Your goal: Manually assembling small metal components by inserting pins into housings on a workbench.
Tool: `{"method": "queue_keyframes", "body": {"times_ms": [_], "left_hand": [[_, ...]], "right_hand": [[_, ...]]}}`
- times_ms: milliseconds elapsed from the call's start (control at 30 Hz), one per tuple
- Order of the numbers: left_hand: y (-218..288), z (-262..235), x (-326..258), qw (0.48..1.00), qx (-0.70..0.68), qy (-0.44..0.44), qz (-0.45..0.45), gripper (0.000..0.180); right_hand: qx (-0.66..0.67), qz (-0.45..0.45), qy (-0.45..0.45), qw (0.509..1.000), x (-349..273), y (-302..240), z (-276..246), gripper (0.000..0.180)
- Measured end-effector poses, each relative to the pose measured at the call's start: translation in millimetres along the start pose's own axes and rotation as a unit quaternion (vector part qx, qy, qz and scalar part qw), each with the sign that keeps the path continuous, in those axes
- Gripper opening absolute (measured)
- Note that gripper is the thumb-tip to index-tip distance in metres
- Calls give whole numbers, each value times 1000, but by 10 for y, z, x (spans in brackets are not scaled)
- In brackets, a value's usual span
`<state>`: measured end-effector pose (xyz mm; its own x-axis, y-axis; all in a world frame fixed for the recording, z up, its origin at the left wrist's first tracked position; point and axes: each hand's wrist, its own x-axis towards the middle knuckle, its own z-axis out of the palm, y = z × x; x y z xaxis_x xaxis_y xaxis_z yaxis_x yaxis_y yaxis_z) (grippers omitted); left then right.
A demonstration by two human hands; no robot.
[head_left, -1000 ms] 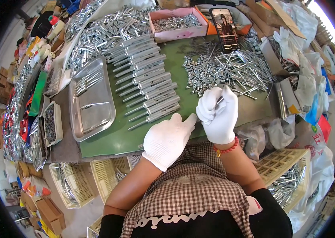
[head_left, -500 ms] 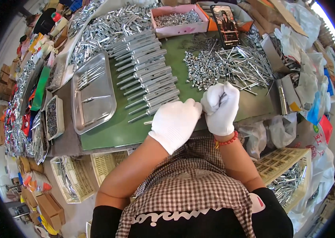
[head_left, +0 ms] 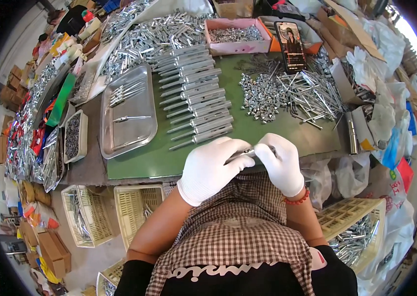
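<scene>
Slender metal piece point(head_left: 250, 153); knit-gloved hands point(head_left: 212, 168) point(head_left: 283, 165)

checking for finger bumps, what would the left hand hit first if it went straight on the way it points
Most likely the right hand: the fingers of the left hand point toward it, with the metal part between them. Depth is hard to judge here.
</scene>
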<state>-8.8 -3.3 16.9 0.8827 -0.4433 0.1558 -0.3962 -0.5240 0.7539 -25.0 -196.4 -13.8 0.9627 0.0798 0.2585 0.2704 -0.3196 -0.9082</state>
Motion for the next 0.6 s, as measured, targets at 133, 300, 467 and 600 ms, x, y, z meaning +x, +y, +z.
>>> {"method": "queue_keyframes", "body": {"times_ms": [133, 300, 467, 600], "left_hand": [[-83, -72, -113, 989, -122, -65, -48, 29], [-193, -332, -504, 994, -21, -50, -91, 32], [-722, -698, -1693, 940, 131, -31, -315, 31], [-965, -751, -2256, 898, 317, 32, -304, 30]], "right_hand": [[-44, -55, -3, 997, -59, -76, 43, 17], [85, -4, -3, 996, -98, -9, 90, 10], [129, 29, 15, 991, -59, 82, 13, 4], [138, 6, 15, 990, 34, 134, -33, 10]]}}
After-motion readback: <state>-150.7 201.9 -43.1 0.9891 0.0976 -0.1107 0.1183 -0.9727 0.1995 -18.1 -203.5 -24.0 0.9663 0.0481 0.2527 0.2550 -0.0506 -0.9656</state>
